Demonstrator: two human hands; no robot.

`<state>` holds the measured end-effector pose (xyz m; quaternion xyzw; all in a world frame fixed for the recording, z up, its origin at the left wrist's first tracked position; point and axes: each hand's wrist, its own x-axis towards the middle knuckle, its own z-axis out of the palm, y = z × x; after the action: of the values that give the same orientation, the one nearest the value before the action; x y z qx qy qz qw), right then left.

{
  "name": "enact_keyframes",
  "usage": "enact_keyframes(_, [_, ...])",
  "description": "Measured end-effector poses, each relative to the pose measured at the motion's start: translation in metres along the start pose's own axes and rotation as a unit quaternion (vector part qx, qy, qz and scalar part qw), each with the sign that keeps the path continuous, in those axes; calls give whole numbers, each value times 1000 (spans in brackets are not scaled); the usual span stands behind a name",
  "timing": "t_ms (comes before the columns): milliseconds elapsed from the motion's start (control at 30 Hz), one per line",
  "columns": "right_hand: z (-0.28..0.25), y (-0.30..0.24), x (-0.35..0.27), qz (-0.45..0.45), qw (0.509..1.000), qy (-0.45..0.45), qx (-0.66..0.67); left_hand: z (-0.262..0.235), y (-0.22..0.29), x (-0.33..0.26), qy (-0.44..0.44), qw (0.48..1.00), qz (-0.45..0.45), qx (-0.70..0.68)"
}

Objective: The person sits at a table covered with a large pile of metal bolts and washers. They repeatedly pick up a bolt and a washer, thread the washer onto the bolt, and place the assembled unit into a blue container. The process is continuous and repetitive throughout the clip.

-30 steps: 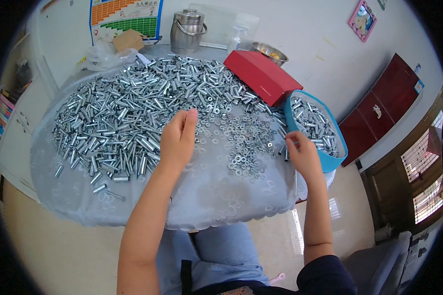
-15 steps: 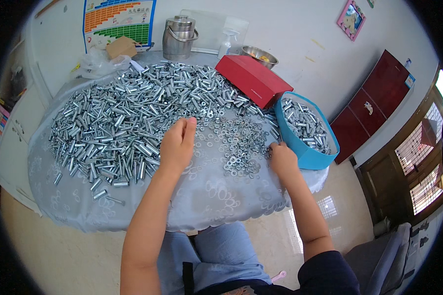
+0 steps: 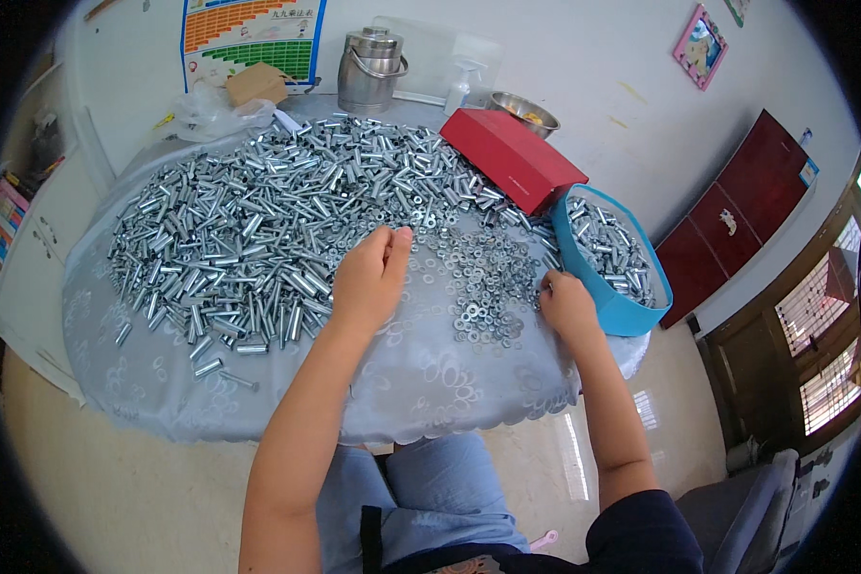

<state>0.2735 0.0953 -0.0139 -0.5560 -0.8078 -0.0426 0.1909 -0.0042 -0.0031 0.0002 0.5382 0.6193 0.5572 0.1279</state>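
My left hand [image 3: 369,281] hovers over the table between the big heap of metal sleeves and bolts [image 3: 230,230] and the flat washers. Its fingers are curled with the thumb pressed along the top; anything inside them is hidden. At the right edge of the loose pile of washers [image 3: 488,287], my right hand [image 3: 570,304] has its fingertips pinched together. Whatever they hold is too small to name. Just beyond that hand stands a blue fabric bin [image 3: 584,266] filled with metal sleeves [image 3: 614,244].
A red box [image 3: 512,158] lies behind the washers, beside the bin. Along the back are a steel pot [image 3: 371,72], a spray bottle [image 3: 458,91], a steel bowl [image 3: 526,107], a plastic bag [image 3: 210,115] and a cardboard piece [image 3: 258,84]. A patterned grey cloth [image 3: 430,392] covers the table.
The whole view has shifted, so the table appears farther right. My right hand has moved slightly away from me along the washers' edge; my left hand stays in nearly the same place, curled.
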Motion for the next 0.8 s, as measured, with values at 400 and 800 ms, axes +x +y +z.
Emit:
enact_keyframes(400, [-7, -29, 23, -67, 976, 59, 201, -35, -29, 11, 39, 932, 23, 360])
enact_keyframes(800, [16, -120, 55, 55, 620, -308, 719, -62, -49, 10, 1, 948, -30, 315])
